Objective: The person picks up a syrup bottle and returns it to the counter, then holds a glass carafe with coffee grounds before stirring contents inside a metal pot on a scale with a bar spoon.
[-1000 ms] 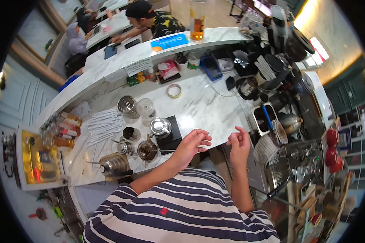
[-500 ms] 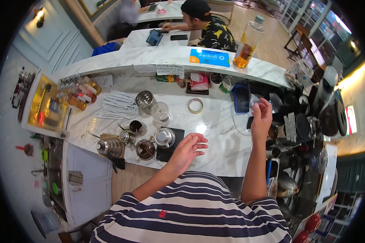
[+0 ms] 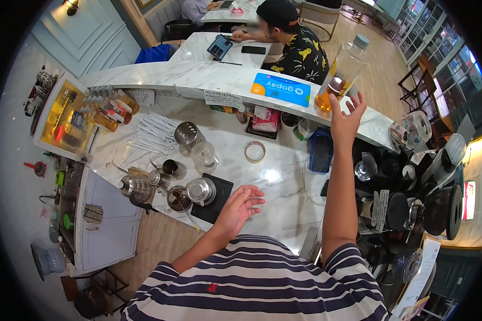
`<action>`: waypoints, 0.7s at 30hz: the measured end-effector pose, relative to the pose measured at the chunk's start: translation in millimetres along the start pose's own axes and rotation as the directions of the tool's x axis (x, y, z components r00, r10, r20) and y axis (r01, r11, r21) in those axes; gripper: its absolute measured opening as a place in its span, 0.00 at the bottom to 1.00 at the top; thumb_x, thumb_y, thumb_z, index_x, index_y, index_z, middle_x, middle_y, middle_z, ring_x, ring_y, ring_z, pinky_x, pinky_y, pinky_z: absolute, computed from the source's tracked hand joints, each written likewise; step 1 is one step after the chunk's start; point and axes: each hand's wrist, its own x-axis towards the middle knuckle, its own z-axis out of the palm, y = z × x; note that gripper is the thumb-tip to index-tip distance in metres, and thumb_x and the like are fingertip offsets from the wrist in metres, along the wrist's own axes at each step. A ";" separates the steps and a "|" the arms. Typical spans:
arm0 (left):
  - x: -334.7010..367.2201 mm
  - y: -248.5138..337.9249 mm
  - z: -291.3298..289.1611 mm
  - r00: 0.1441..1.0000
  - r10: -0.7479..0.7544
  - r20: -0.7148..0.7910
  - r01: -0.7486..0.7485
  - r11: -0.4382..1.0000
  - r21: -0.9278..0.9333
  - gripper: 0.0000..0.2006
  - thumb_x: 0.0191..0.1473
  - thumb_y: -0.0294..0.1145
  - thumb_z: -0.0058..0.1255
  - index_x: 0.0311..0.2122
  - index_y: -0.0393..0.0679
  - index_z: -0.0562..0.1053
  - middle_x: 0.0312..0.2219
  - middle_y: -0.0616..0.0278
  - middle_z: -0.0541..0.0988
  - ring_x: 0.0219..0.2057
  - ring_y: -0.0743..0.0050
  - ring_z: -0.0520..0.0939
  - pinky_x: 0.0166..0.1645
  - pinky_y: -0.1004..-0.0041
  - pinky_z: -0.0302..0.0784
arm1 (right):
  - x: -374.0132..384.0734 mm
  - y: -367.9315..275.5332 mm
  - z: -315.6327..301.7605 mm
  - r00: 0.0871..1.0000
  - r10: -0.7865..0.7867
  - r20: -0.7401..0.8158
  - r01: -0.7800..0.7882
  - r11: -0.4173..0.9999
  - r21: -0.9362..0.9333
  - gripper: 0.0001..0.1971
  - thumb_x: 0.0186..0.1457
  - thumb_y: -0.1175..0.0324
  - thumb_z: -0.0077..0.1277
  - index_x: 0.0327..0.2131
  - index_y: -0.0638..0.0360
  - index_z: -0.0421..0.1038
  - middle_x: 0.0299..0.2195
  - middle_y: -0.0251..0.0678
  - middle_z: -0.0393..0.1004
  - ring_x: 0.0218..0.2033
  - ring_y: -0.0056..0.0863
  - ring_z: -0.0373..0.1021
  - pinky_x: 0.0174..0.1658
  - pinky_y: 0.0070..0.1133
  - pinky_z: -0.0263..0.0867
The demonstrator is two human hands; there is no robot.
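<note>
My right hand [image 3: 346,121] is raised over the far right of the counter, fingers spread and curved beside the lower part of a clear bottle [image 3: 346,65]. That bottle has a grey cap, holds some amber liquid and stands on the raised ledge. Whether the fingertips touch it I cannot tell. My left hand [image 3: 234,212] hovers palm up near the counter's front, its fingers loosely bent, apart and empty. Close to it are a black flat scale [image 3: 223,193], a round metal-topped vessel [image 3: 200,190] on the scale, and a glass coffee server [image 3: 178,200].
A blue and orange card stand [image 3: 281,90] lies left of the bottle. Kettle [image 3: 134,186], wrapped straws [image 3: 151,134], a glass jug [image 3: 203,154] and a tape roll [image 3: 247,154] occupy the counter. Dark equipment [image 3: 397,211] crowds the right. Beyond the ledge sits a person [image 3: 300,51].
My right hand has moved up and forward to the bottle, and its fingers have spread. My left hand stays almost in place. The whole view has shifted slightly.
</note>
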 end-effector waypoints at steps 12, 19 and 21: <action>15.5 -13.2 9.9 0.999 -0.032 -0.011 0.032 0.999 0.008 0.16 0.69 0.41 0.39 0.53 0.43 0.67 0.49 0.54 0.75 0.50 0.61 0.76 0.53 0.61 0.72 | 26.8 -0.3 12.5 0.989 -0.142 0.048 0.149 0.964 -0.221 0.44 0.44 0.59 0.69 0.61 0.58 0.55 0.45 0.49 0.78 0.46 0.46 0.76 0.51 0.33 0.69; 13.1 -14.8 6.3 0.999 -0.031 -0.013 0.031 1.000 -0.005 0.16 0.68 0.42 0.40 0.53 0.44 0.67 0.48 0.55 0.75 0.50 0.61 0.76 0.53 0.61 0.72 | -27.1 -16.0 -20.3 0.991 -0.097 0.087 0.104 0.991 -0.083 0.36 0.42 0.63 0.66 0.55 0.63 0.62 0.38 0.44 0.78 0.40 0.34 0.77 0.46 0.28 0.70; 12.0 -12.9 3.2 0.999 -0.032 -0.021 0.032 0.999 -0.019 0.16 0.68 0.42 0.40 0.53 0.44 0.67 0.48 0.55 0.75 0.50 0.61 0.76 0.53 0.61 0.72 | -57.6 -21.9 -29.2 0.992 -0.020 0.125 0.016 0.999 0.029 0.37 0.42 0.65 0.67 0.55 0.63 0.61 0.39 0.43 0.78 0.40 0.31 0.76 0.45 0.26 0.71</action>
